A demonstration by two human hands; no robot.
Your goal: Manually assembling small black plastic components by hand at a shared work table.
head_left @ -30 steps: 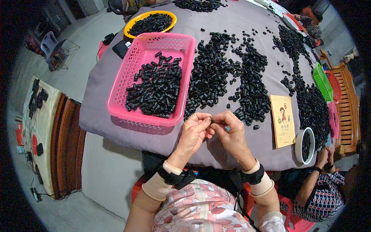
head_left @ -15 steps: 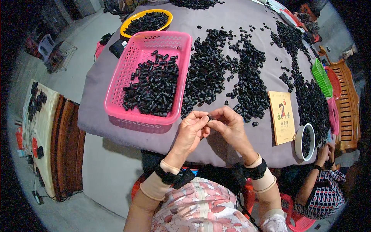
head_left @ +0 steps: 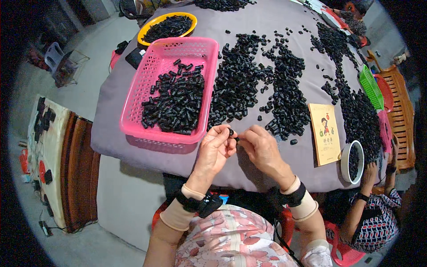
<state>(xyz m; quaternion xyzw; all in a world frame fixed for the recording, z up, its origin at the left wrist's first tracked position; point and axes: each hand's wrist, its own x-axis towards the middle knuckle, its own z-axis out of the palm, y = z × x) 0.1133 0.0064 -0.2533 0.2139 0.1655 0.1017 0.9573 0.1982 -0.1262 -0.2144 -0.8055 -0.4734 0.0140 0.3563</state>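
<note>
Over the near edge of the cloth-covered table, my left hand [head_left: 212, 153] pinches a small black cylindrical piece [head_left: 231, 131] between thumb and forefinger. Close beside it, my right hand [head_left: 266, 153] has its fingertips closed on another small black piece [head_left: 236, 139], mostly hidden by the fingers. To the left stands a pink plastic basket [head_left: 129, 107] with many black cylindrical pieces inside. Beyond my hands lie heaps of short black pieces [head_left: 238, 84], loose on the cloth [head_left: 173, 167].
A yellow bowl [head_left: 142, 33] of thin black parts sits behind the basket. On the right are a paper booklet [head_left: 324, 133], a white bowl [head_left: 342, 167] of black parts and a green basket [head_left: 371, 86]. A co-worker's hand [head_left: 369, 175] works at the right edge.
My right hand's fingertips have drawn slightly down and away from the left thumb. The black piece in my left hand now shows more. The co-worker's hands have spread apart.
</note>
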